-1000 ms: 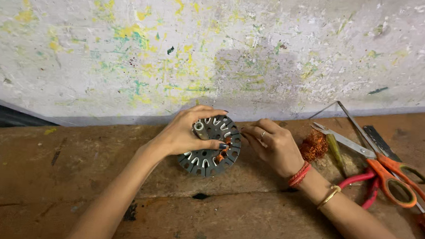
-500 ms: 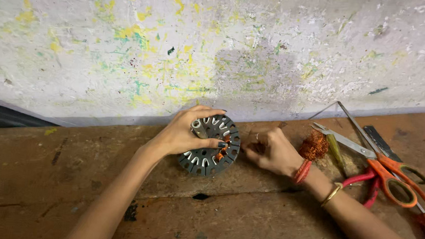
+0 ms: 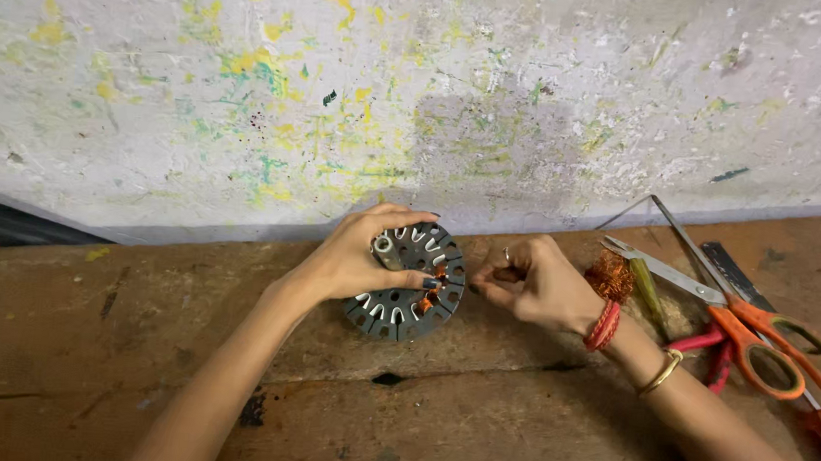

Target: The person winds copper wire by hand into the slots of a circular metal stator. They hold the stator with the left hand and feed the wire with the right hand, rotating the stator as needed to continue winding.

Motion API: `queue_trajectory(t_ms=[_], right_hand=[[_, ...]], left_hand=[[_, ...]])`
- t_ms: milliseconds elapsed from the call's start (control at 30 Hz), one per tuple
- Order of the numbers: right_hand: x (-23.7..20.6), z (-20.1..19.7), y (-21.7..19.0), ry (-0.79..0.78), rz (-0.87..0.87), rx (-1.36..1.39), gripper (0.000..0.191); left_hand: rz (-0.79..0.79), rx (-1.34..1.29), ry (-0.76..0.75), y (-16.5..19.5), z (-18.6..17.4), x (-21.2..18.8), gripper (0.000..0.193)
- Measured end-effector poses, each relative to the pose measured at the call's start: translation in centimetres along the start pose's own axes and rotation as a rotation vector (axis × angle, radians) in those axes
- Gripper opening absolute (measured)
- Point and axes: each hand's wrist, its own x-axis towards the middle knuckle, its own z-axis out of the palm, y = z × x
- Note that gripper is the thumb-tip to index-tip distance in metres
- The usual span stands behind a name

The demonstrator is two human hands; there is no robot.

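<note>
Right hand [image 3: 534,285] retreated, perhaps pinching wire

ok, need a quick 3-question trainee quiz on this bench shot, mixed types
1. True or false: the left hand grips the round slotted metal disc.
2. Which lies right of the right hand? A) hammer B) orange-handled scissors C) pliers
3. Fill in: the disc rests on a worn ___ bench.

Key: 1 true; 2 B; 3 wooden. The copper wire tangle sits by the right wrist.
</note>
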Motion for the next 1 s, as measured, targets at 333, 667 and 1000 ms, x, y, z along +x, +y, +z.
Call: queue_trajectory(t_ms=[333, 667, 1000], right_hand=[[-1.0, 0.1, 0.3, 0.105, -0.032, 0.156, 0.017], [0.5, 0.0, 0.5, 0.304, 0.156, -0.021, 0.017], [0.4, 0.8, 2.1, 0.187, 0.193, -0.146, 0.027]], left_hand=[[-0.052, 0.198, -0.090, 2.1, 0.7, 0.3, 0.086], [-0.052, 0.289, -0.134, 4.1, 0.3, -0.5, 0.101], [0.555, 0.511, 0.327, 13.7, -6.5, -4.4, 0.095]])
